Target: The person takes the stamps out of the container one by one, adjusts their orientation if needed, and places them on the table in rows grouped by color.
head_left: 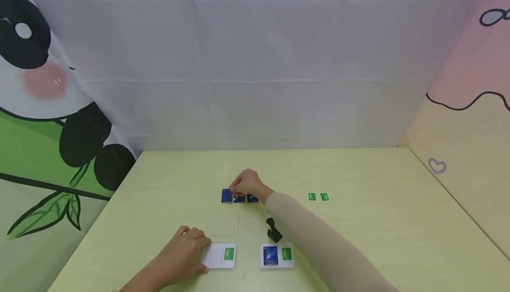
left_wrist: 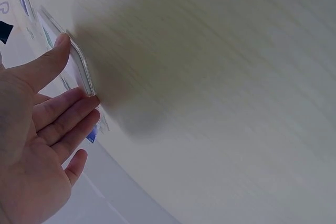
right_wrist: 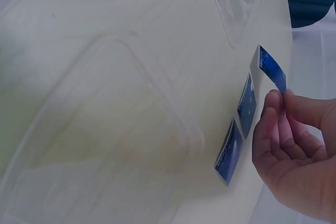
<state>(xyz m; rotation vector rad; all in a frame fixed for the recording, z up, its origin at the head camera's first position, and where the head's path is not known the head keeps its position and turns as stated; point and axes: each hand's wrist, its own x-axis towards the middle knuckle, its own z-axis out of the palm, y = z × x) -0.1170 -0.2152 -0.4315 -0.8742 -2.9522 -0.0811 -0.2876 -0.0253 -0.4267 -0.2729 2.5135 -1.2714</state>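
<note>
My right hand (head_left: 248,183) reaches to the back of the table and pinches a small blue card (right_wrist: 272,68) between thumb and fingertips, its far corner tilted up in the right wrist view. Beside it lie two more blue cards (right_wrist: 247,106), partly covered by the hand in the head view. My left hand (head_left: 184,253) holds a flat white case (head_left: 215,255) by its edges, thumb at the near side and fingers at the far side. A green card (head_left: 229,253) lies on the right part of that case. The left wrist view shows the case's clear rim (left_wrist: 84,69).
Right of the held case sits a second white case (head_left: 283,265) with a blue card (head_left: 271,255) and a green one on it. A black ribbon-like piece (head_left: 273,231) lies behind it. Two green cards (head_left: 312,196) are farther right. A clear cover (head_left: 222,234) lies mid-table.
</note>
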